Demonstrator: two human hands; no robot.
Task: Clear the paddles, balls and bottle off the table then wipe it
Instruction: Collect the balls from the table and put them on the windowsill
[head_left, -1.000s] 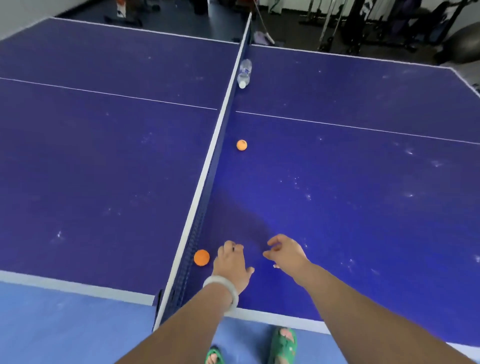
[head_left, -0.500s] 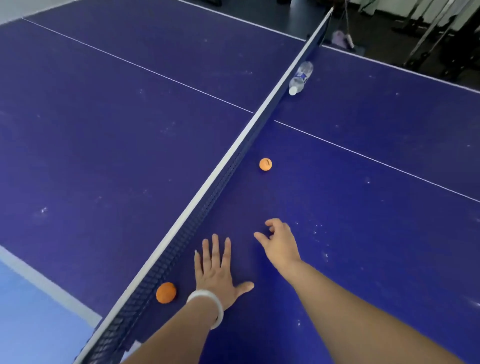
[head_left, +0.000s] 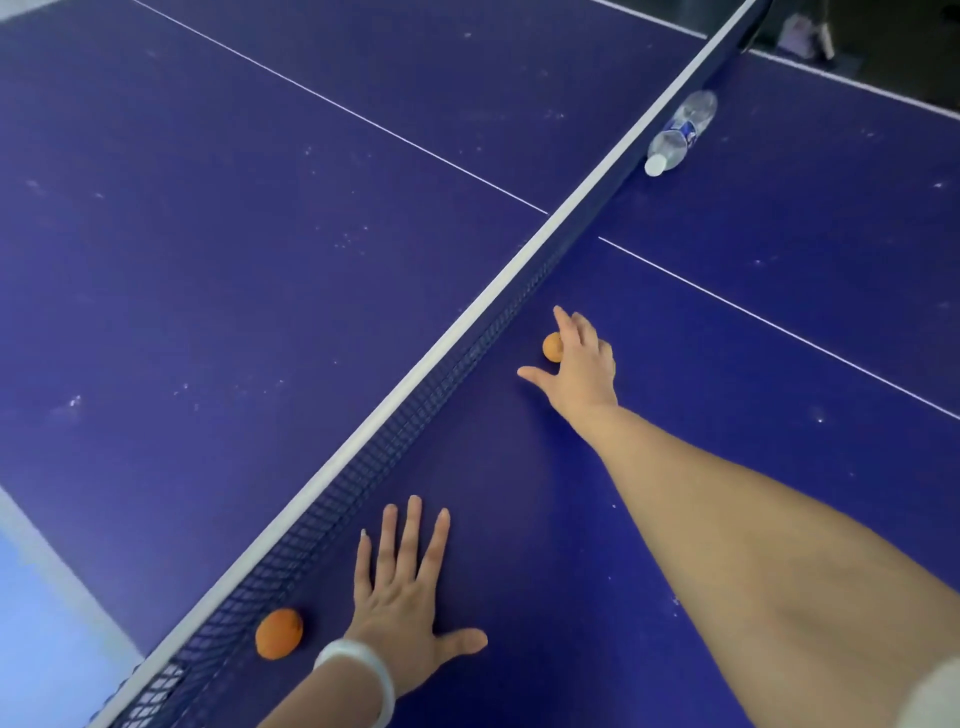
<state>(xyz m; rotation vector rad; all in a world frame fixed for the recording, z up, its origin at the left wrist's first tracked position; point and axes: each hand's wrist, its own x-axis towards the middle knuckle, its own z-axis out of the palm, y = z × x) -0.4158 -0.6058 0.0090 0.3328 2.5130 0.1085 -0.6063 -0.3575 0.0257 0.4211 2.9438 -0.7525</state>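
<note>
My left hand (head_left: 400, 597) lies flat, fingers spread, on the blue table (head_left: 234, 270) just right of the net, with a white bangle on its wrist. An orange ball (head_left: 279, 634) rests against the net beside that wrist. My right hand (head_left: 582, 364) is stretched forward with its fingers over a second orange ball (head_left: 550, 347); the thumb sticks out to the left, apart from the ball. A clear plastic bottle (head_left: 678, 135) lies on its side against the net, farther away. No paddle is in view.
The net (head_left: 415, 410) with its white top band runs diagonally from bottom left to top right and splits the table. White dust specks dot both halves. The light blue floor (head_left: 41, 613) shows at the bottom left.
My right hand has reached forward along the net and now covers the far orange ball. My left hand stays flat on the table. The view has moved closer over the table.
</note>
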